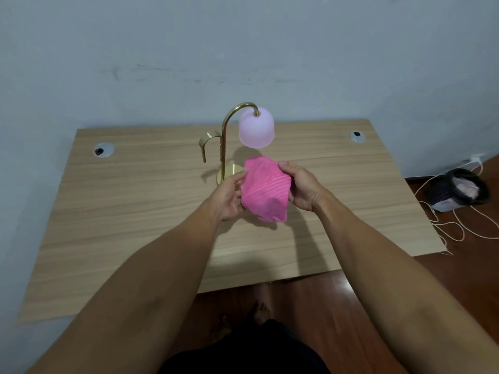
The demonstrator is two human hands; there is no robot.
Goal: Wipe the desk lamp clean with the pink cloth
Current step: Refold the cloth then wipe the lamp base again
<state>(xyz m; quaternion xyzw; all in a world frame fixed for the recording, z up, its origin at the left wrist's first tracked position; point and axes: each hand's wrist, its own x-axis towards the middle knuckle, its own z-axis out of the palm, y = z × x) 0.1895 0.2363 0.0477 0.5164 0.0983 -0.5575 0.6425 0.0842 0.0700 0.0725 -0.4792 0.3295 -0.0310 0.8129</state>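
A desk lamp stands near the middle back of the wooden desk. It has a curved brass stem, a round brass base and a pale pink shade hanging to the right. A bunched pink cloth is held above the desk, just in front of the base and below the shade. My left hand grips its left edge and my right hand grips its right side. The cloth hides part of the lamp base.
Two round cable holes sit in the desk's back corners. A grey wall rises behind the desk. On the brown floor at right lie a dark bag and loose white cords. My feet show below the desk's front edge.
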